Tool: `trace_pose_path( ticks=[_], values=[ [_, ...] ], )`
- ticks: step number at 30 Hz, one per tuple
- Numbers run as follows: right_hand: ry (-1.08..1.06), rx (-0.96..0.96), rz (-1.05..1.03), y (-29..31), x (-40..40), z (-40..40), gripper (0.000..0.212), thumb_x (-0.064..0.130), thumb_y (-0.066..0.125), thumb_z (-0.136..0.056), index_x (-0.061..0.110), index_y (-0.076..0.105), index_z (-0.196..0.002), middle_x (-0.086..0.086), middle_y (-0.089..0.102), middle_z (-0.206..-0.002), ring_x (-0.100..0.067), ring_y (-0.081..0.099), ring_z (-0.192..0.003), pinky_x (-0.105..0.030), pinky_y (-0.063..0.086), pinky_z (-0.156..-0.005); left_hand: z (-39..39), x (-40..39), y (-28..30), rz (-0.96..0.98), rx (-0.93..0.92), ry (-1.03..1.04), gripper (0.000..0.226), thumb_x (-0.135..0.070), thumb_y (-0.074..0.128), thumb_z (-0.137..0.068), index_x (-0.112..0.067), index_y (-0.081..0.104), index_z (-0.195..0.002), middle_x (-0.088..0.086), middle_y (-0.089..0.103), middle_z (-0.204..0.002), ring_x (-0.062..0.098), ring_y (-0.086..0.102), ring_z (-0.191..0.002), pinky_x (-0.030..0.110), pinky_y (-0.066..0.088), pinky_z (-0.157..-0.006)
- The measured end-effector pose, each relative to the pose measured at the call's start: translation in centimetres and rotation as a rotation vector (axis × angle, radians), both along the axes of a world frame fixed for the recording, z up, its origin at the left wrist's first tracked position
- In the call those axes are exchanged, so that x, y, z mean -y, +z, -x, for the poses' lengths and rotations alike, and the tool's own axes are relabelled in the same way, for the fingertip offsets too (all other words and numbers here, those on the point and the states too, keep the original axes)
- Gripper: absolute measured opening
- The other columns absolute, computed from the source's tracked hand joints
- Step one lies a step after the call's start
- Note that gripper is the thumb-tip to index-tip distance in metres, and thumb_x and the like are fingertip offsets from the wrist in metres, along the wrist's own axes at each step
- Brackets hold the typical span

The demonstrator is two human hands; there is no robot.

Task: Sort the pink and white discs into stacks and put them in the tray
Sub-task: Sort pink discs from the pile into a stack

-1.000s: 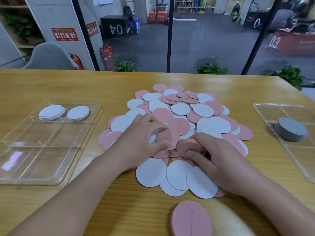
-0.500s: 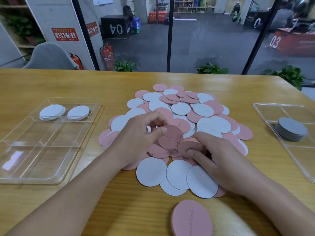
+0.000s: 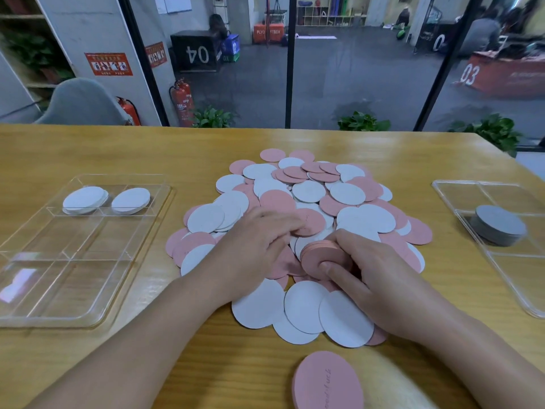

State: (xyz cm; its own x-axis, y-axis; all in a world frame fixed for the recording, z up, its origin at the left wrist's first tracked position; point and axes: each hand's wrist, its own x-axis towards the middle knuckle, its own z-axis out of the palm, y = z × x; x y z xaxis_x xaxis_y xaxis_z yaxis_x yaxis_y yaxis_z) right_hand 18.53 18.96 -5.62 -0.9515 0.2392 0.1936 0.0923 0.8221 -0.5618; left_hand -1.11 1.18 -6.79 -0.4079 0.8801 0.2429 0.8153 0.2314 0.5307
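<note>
The right hand [image 3: 380, 276] curls thumb and fingers round a small pink stack [image 3: 323, 256] atop the disc pile [image 3: 309, 202] — the left hand [image 3: 253, 246], fingers blurred, touches a pink disc [image 3: 309, 221].

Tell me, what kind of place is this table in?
Probably a work table in a gym or training hall, seen through glass. Beyond the wooden table stand numbered jump boxes, one marked 04, and a fire extinguisher. Potted plants line the glass.
</note>
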Motion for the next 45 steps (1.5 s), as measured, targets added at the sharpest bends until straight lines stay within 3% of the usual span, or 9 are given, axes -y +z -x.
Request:
trace_pose_path(
  ticks=[8, 12, 15, 20, 25, 29, 34, 39, 45],
  values=[
    [0.006, 0.008, 0.004, -0.1, -0.2, 0.0, 0.015, 0.042, 0.059, -0.104, 0.028, 0.056, -0.101, 0.011, 0.063, -0.091, -0.013, 0.057, -0.087, -0.033, 0.047, -0.078, 0.4, 0.6, 0.8, -0.104, 0.032, 0.093, 0.010, -0.038, 0.072, -0.105, -0.035, 0.078, -0.097, -0.020, 0.073, -0.100, 0.007, 0.050, -0.122, 0.024, 0.042, -0.097],
    [0.005, 0.014, 0.010, 0.0, -0.1, 0.1, 0.017, 0.044, 0.058, -0.103, 0.027, 0.056, -0.100, 0.010, 0.063, -0.090, -0.015, 0.057, -0.087, -0.034, 0.047, -0.077, 0.2, 0.1, 0.6, -0.010, 0.007, 0.153, 0.045, -0.059, 0.070, -0.099, -0.043, 0.065, -0.141, -0.026, 0.054, -0.126, 0.005, 0.040, -0.125, 0.020, 0.037, -0.100],
    [0.005, 0.016, 0.010, 0.1, -0.1, 0.0, 0.017, 0.044, 0.058, -0.104, 0.028, 0.056, -0.101, 0.010, 0.063, -0.091, -0.014, 0.058, -0.087, -0.034, 0.048, -0.077, -0.1, -0.1, 0.5, 0.147, -0.084, 0.183, 0.068, -0.076, 0.054, -0.091, -0.043, 0.058, -0.150, -0.022, 0.046, -0.135, 0.011, 0.032, -0.128, 0.032, 0.036, -0.109],
    [0.003, 0.017, 0.014, 0.1, 0.0, 0.0, 0.011, 0.043, 0.060, -0.104, 0.033, 0.056, -0.102, 0.012, 0.064, -0.093, -0.012, 0.058, -0.089, -0.031, 0.048, -0.077, -0.4, -0.2, 1.0, 0.012, -0.024, 0.159, 0.042, -0.054, 0.075, -0.094, -0.038, 0.063, -0.131, -0.023, 0.054, -0.128, 0.010, 0.041, -0.120, 0.029, 0.037, -0.098],
    [-0.030, 0.027, 0.033, 0.0, 0.0, 0.0, 0.015, 0.042, 0.063, -0.104, 0.043, 0.052, -0.114, 0.021, 0.065, -0.097, -0.006, 0.060, -0.094, -0.022, 0.048, -0.074, -0.5, 0.8, 1.8, -0.212, 0.316, 0.060, 0.012, -0.019, 0.074, -0.104, -0.031, 0.073, -0.105, -0.008, 0.071, -0.095, 0.007, 0.053, -0.069, 0.020, 0.044, -0.067],
    [-0.033, 0.035, 0.017, 0.1, 0.1, 0.0, 0.031, 0.045, 0.061, -0.103, 0.051, 0.045, -0.129, 0.029, 0.063, -0.108, 0.002, 0.059, -0.103, -0.017, 0.047, -0.079, -0.1, 1.1, 2.0, -0.161, 0.372, -0.036, 0.018, -0.014, 0.071, -0.106, -0.031, 0.077, -0.104, -0.005, 0.074, -0.093, 0.022, 0.060, -0.075, 0.032, 0.051, -0.070],
    [0.007, 0.021, -0.024, 0.3, 0.3, 0.1, 0.009, 0.047, 0.059, -0.102, 0.042, 0.056, -0.109, 0.024, 0.061, -0.100, -0.003, 0.058, -0.097, -0.018, 0.043, -0.073, -0.6, 1.5, 2.4, -0.052, 0.425, -0.109, 0.038, -0.002, 0.056, -0.111, -0.027, 0.082, -0.120, -0.004, 0.078, -0.104, 0.016, 0.075, -0.096, 0.031, 0.063, -0.088],
    [0.017, 0.018, -0.031, 0.2, 0.1, 0.0, 0.015, 0.048, 0.057, -0.101, 0.033, 0.054, -0.099, 0.016, 0.062, -0.090, -0.009, 0.057, -0.089, -0.029, 0.047, -0.076, 1.2, 3.3, 3.8, 0.170, 0.120, -0.025, 0.032, -0.023, 0.072, -0.105, -0.045, 0.075, -0.129, -0.020, 0.062, -0.119, 0.004, 0.063, -0.107, 0.012, 0.046, -0.087],
    [0.029, -0.006, -0.034, 0.1, 0.0, 0.0, 0.018, 0.047, 0.057, -0.102, 0.030, 0.055, -0.098, 0.015, 0.061, -0.088, -0.011, 0.056, -0.087, -0.030, 0.046, -0.077, 1.3, 3.9, 4.7, 0.385, 0.063, 0.011, 0.055, -0.054, 0.079, -0.095, -0.057, 0.060, -0.146, -0.024, 0.047, -0.126, 0.000, 0.055, -0.105, 0.018, 0.042, -0.077]
  ],
)
